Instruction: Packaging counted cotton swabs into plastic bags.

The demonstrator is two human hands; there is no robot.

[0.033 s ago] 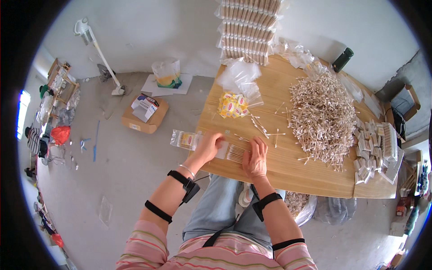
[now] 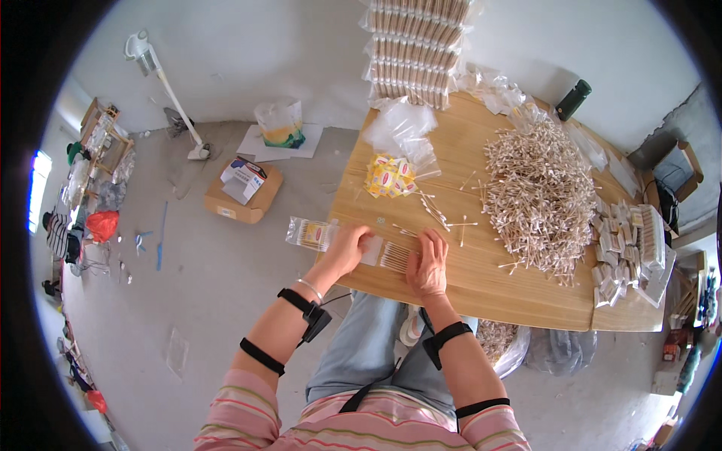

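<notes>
At the table's near left edge, my left hand (image 2: 346, 249) is curled over a small white card (image 2: 371, 251). Its fingertips are bent down, and what they pinch is hidden. A flat row of cotton swabs (image 2: 395, 256) lies just right of the card. My right hand (image 2: 429, 267) closes over the right end of that row, thumb against the swabs and fingers bent toward the tabletop. Left of my left hand is a clear plastic packet (image 2: 307, 233) of swabs with a yellow and red label, sticking out past the table edge.
A large heap of loose swabs (image 2: 538, 199) covers the table's right half. Yellow labels (image 2: 389, 177) and clear bags (image 2: 400, 128) lie farther back, before stacked swab packs (image 2: 414, 52). White packs (image 2: 620, 244) crowd the right edge, and a dark green bottle (image 2: 574, 100) stands behind.
</notes>
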